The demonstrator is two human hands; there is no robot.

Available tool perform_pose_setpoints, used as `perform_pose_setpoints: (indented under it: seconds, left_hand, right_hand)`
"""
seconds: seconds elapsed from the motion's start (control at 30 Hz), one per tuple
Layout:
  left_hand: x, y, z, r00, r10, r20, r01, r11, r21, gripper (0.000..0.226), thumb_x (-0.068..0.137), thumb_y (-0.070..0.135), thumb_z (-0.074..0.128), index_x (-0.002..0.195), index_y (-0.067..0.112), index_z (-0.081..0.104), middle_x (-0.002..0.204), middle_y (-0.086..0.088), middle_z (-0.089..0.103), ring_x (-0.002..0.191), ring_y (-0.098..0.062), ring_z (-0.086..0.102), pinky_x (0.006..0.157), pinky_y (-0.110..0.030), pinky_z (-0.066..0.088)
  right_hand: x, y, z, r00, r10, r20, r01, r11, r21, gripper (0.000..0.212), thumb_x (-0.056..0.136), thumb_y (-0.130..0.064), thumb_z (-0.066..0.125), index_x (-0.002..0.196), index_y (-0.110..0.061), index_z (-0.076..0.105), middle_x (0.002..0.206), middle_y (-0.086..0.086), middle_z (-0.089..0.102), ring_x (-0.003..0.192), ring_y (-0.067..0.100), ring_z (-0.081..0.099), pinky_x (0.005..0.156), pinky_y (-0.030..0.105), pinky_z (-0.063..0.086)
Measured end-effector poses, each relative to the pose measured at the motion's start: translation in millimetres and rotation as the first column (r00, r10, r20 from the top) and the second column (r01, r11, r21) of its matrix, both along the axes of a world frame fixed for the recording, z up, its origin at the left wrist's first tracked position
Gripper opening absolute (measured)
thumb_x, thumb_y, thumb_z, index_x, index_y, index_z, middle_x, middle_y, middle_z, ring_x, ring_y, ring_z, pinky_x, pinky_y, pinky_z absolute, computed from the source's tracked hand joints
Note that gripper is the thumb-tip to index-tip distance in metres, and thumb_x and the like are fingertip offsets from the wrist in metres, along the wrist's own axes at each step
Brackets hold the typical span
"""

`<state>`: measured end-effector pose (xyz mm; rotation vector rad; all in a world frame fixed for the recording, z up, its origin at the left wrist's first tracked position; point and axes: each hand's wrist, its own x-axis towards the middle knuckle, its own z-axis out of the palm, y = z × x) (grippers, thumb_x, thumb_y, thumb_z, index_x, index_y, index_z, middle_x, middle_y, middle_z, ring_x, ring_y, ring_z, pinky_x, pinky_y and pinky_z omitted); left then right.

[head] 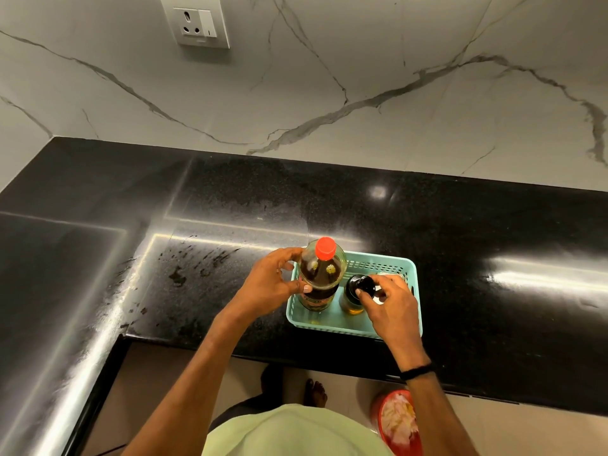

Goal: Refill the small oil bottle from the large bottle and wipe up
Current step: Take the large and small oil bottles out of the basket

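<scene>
A: What takes up most of the view?

B: A glossy black counter [460, 225] under a veined marble wall [362, 93]. Dark spots [177, 276] mark its left part (wet-looking, some smeared).

A: And on it?

B: A teal basket [332, 327] near the front edge. Both bottles stand upright inside: the large bottle [320, 281] at the left end with its red cap [325, 248] on, the small bottle [352, 302] just beside it.

A: The hands?

B: The left hand [273, 284] grips the large bottle, thumb on the front and fingers round the far side. The right hand [391, 307] pinches the small bottle by its black cap [362, 284].

A: Anything else in there?

B: Something pale [388, 275] behind the right hand; I can't tell what.
</scene>
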<state>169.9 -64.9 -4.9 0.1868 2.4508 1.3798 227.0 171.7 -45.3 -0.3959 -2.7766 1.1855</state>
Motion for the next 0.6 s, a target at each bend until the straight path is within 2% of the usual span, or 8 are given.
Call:
perform_pose_setpoints:
  seconds: [0.13, 0.2, 0.27, 0.37, 0.47, 0.6]
  left_hand:
    - [0.0, 0.2, -0.7, 1.0, 0.0, 0.002, 0.0, 1.0, -0.011, 0.062, 0.072, 0.019, 0.085, 0.128, 0.029, 0.06, 0.118, 0.012, 0.063, 0.107, -0.009, 0.057, 0.091, -0.03, 0.046]
    - [-0.4, 0.0, -0.5, 1.0, -0.002, 0.002, 0.002, 1.0, -0.014, 0.061, 0.072, 0.019, 0.085, 0.127, 0.03, 0.06, 0.118, 0.013, 0.062, 0.107, -0.009, 0.057, 0.091, -0.031, 0.046]
    - [-0.4, -0.6, -0.3, 1.0, -0.005, 0.001, 0.005, 1.0, -0.011, 0.06, 0.072, 0.02, 0.085, 0.126, 0.032, 0.06, 0.117, 0.013, 0.062, 0.108, -0.01, 0.057, 0.092, -0.032, 0.046]
    - [-0.2, -1.4, -0.3, 1.0, -0.001, -0.004, 0.001, 1.0, -0.007, 0.059, 0.072, 0.02, 0.086, 0.123, 0.035, 0.06, 0.119, 0.012, 0.063, 0.11, -0.012, 0.057, 0.093, -0.034, 0.046]
    - [-0.8, -1.5, -1.2, 1.0, -0.005, -0.007, 0.005, 1.0, -0.008, 0.059, 0.072, 0.021, 0.086, 0.123, 0.036, 0.06, 0.121, 0.009, 0.062, 0.11, -0.01, 0.056, 0.092, -0.032, 0.047]
    - [-1.3, -2.0, -1.3, 1.0, -0.023, -0.017, 0.023, 1.0, -0.006, 0.057, 0.072, 0.023, 0.085, 0.12, 0.039, 0.06, 0.121, 0.011, 0.062, 0.109, -0.006, 0.055, 0.088, -0.027, 0.044]
  right_hand:
    - [-1.5, -0.5, 1.5, 0.999, 0.011, 0.04, -0.011, 1.0, 0.006, 0.034, 0.08, -0.024, 0.079, 0.112, -0.018, 0.068, 0.105, -0.004, 0.053, 0.093, 0.017, 0.062, 0.078, 0.026, 0.051]
    - [-0.8, 0.5, 3.1, 0.995, 0.003, 0.101, -0.006, 1.0, 0.025, 0.045, 0.079, -0.027, 0.08, 0.12, -0.019, 0.064, 0.113, 0.0, 0.053, 0.101, 0.019, 0.061, 0.084, 0.028, 0.053]
    - [0.8, 1.5, 7.0, 0.989, -0.021, 0.146, 0.013, 0.998, 0.054, 0.063, 0.077, -0.032, 0.082, 0.133, -0.021, 0.056, 0.122, 0.003, 0.05, 0.109, 0.021, 0.057, 0.094, 0.036, 0.052]
    - [1.2, -0.1, 20.2, 0.993, -0.038, 0.107, 0.03, 0.997, 0.076, 0.079, 0.072, -0.04, 0.083, 0.141, -0.026, 0.047, 0.122, 0.0, 0.047, 0.111, 0.018, 0.054, 0.096, 0.038, 0.051]
    - [-3.7, -10.4, 35.0, 0.992, 0.095, 0.08, -0.097, 0.995, 0.023, 0.084, 0.069, -0.042, 0.084, 0.142, -0.028, 0.045, 0.126, -0.004, 0.048, 0.114, 0.014, 0.051, 0.098, 0.031, 0.047]
    - [-15.3, -26.6, 45.4, 0.949, 0.304, 0.083, -0.303, 0.953, -0.02, 0.079, 0.069, -0.036, 0.086, 0.139, -0.028, 0.05, 0.122, -0.004, 0.056, 0.114, 0.016, 0.053, 0.101, 0.034, 0.045]
